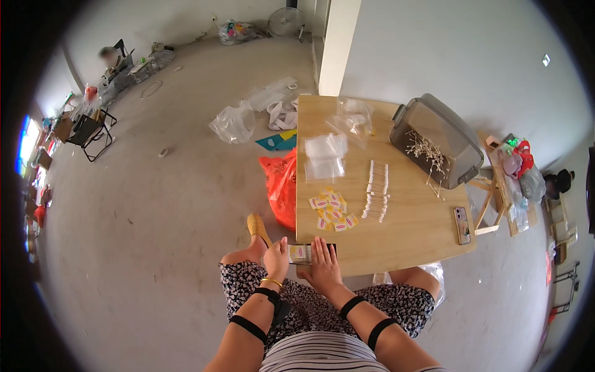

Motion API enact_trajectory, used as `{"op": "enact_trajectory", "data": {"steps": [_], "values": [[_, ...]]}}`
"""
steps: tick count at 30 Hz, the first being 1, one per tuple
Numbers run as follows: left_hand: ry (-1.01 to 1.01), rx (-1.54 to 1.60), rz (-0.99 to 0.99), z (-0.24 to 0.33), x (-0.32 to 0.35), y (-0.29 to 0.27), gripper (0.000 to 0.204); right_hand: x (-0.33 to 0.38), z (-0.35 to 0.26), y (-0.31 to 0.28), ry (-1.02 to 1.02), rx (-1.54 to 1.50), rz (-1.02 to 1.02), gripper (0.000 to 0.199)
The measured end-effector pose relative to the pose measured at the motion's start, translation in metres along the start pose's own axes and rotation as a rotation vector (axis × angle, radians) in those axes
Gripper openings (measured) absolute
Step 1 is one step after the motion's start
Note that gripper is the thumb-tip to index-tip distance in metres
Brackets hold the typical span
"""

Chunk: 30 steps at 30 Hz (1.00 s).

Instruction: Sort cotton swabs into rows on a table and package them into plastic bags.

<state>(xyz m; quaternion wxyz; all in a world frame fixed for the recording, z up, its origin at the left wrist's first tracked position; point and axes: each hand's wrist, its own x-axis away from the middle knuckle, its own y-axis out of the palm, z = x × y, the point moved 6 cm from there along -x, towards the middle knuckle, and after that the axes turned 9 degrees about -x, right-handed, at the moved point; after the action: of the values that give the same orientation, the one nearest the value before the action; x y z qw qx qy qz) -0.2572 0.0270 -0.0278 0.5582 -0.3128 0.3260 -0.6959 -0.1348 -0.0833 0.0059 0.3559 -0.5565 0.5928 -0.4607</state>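
Note:
At the table's near left corner, my left hand (276,259) is closed on the left end of a small clear packet (300,253) with a row of thin white sticks and a yellow-and-white label. My right hand (323,263) lies flat, fingers stretched out, over the packet's right side and a dark flat piece (333,248) beneath. Just beyond is a loose pile of yellow-and-white label cards (334,209). Right of the cards, cotton swabs (375,191) are lined up in a ladder-like double row. A stack of clear plastic bags (325,157) lies farther back.
A grey see-through bin (443,115) with loose cotton swabs tilts at the table's back right. A phone (462,225) lies near the right edge. An orange-red plastic bag (282,189) hangs by the left edge; clear bags (235,124) lie on the floor. Another person sits far left.

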Motion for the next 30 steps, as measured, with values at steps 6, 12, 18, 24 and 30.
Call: {"op": "enact_trajectory", "data": {"steps": [6, 12, 18, 24, 30], "values": [[-0.038, 0.015, -0.062, -0.014, -0.001, -0.019, 0.06, 0.006, 0.022, -0.017, -0.006, -0.212, 0.044, 0.089], [0.427, -0.272, 0.108, 0.037, 0.022, -0.081, 0.081, 0.049, 0.075, -0.059, 0.059, -0.205, 0.351, 0.058], [0.981, -0.218, -0.108, 0.083, 0.063, -0.118, 0.034, 0.062, 0.095, -0.103, 0.463, -0.753, 0.294, 0.056], [1.238, -0.12, 0.316, 0.151, 0.128, -0.178, 0.027, 0.072, 0.052, -0.173, 0.328, -0.914, 0.518, 0.055], [1.287, -0.145, 0.5, 0.192, 0.164, -0.221, 0.026, 0.102, 0.006, -0.238, -0.034, -0.919, 0.704, 0.042]]}}
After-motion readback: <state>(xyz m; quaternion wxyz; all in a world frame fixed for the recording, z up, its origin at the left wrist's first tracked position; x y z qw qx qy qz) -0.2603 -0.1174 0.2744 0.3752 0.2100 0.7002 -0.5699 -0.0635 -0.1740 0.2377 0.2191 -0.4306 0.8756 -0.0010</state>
